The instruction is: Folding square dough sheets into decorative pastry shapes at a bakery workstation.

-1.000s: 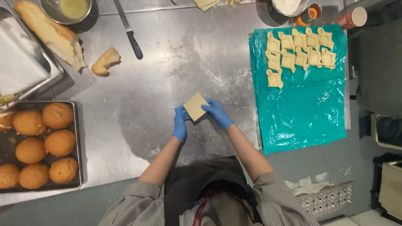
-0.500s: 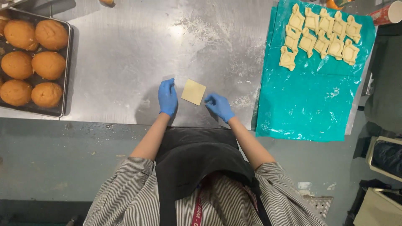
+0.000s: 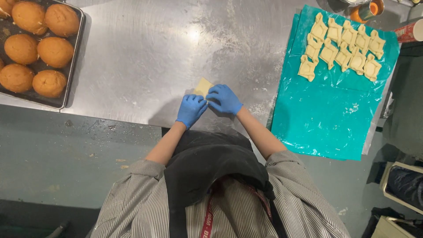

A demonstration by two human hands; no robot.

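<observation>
Head view, looking straight down on a steel table [image 3: 145,48] lightly dusted with flour.

Near the front edge of the table: a pale square of dough [image 3: 203,86], lying flat on the steel, its near side covered by the fingers. Left hand [image 3: 191,110] in a blue glove, fingers bent and pressing on the near left corner of the dough square. Right hand [image 3: 224,98], also in a blue glove, fingers curled over the near right edge of the same square, pinching it. Both hands touching each other at the fingertips; neither one closing fully into a fist. Whether the dough edge is being lifted or only pressed, cannot tell.

At the left, partly cut by the frame: a dark baking tray [image 3: 72,66] holding round golden buns [image 3: 37,48], well apart from the hands.

At the right: a teal plastic sheet [image 3: 326,119] spreading over the table edge. On its far part, folded dough pieces [image 3: 341,48] lying in two rough rows, touching or just beside one another. Near part of the sheet showing only some flour marks.

Beyond the sheet, at the top right corner: an orange cup [image 3: 369,9] and a red paper cup [image 3: 410,31], both partly cut off.

Below the hands: striped sleeves [image 3: 128,194] and a dark apron [image 3: 211,167] of the person.
</observation>
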